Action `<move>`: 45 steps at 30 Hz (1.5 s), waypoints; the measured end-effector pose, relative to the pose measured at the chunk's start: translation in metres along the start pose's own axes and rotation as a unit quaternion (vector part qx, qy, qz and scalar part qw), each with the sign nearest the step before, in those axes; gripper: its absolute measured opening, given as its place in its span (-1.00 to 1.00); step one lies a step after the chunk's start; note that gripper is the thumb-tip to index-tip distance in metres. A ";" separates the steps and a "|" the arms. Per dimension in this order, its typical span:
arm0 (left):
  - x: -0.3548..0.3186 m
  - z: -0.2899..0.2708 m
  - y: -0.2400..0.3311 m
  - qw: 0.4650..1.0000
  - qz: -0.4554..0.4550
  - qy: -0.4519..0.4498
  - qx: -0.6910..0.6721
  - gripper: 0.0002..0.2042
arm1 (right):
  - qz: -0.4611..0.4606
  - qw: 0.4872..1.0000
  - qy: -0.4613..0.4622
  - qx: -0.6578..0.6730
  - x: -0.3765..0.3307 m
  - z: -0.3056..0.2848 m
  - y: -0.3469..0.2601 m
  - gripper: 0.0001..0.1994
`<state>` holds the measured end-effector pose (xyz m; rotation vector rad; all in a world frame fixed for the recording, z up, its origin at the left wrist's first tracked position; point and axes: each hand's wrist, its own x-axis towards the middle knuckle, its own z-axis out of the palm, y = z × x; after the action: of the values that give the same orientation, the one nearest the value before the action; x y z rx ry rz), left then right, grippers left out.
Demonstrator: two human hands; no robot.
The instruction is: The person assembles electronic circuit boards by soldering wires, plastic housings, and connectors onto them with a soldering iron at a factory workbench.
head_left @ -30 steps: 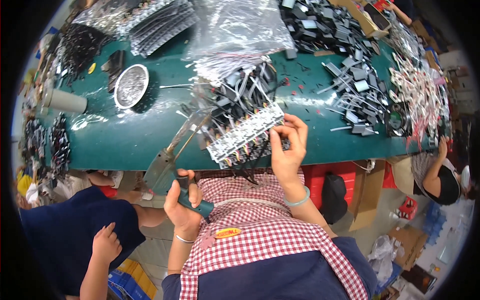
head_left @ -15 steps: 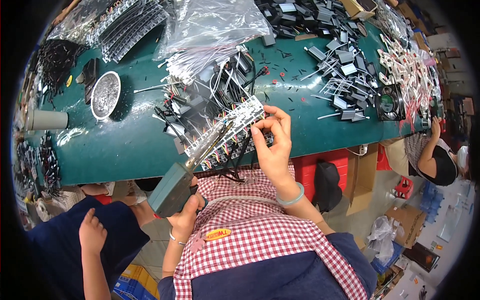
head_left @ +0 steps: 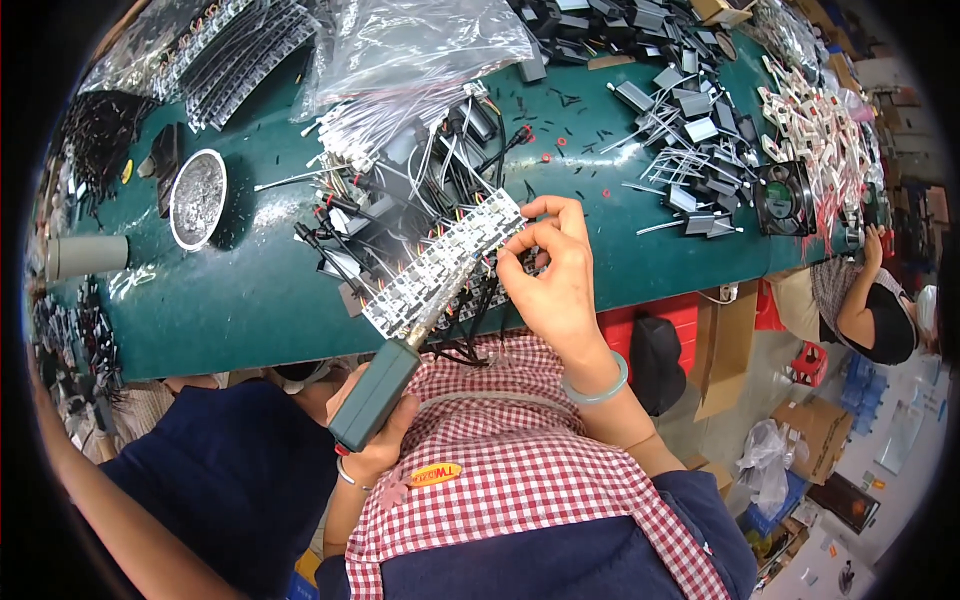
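My left hand (head_left: 385, 430) is closed around the handle of a dark green soldering gun (head_left: 378, 392). The gun's metal barrel reaches up and to the right over a strip of white and black circuit boards (head_left: 400, 285), its tip close to my right fingers. My right hand (head_left: 562, 275) pinches at the board strip's right edge, thumb and index finger together. What lies between those fingertips is too small to make out. Black cables (head_left: 462, 345) hang off the near side of the strip toward my checked apron. Below the strip, a second row of boards is partly hidden.
Behind the strip lie dark housings with white cables (head_left: 400, 165) and a clear plastic bag (head_left: 425, 50). A white bowl (head_left: 199, 200) of grey material stands left. More dark housings (head_left: 700, 130) and a small fan (head_left: 785, 198) are right. A co-worker's arm (head_left: 120, 510) is close on my left.
The soldering gun has turned more upright and shifted right, its barrel now lower across the boards. My right hand stays at the strip's edge. The co-worker's raised hand has left its spot.
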<state>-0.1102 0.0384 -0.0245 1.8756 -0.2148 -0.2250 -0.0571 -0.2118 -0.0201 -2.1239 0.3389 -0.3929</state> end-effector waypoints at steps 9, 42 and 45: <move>0.009 0.001 -0.003 0.999 0.013 -0.025 0.031 -0.70 | 0.015 0.999 -0.037 0.004 0.006 -0.005 -0.005 -0.94; 0.043 0.001 0.019 0.981 0.156 -0.058 0.104 -0.82 | 0.016 0.998 -0.053 0.013 0.009 -0.005 -0.007 -0.93; 0.042 0.001 0.016 0.984 0.140 -0.062 0.089 -0.81 | 0.016 0.998 -0.052 0.011 0.009 -0.005 -0.007 -0.93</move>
<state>-0.0706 0.0212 -0.0114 1.9823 -0.5964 -0.1328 -0.0505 -0.2154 -0.0099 -2.1065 0.3071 -0.2649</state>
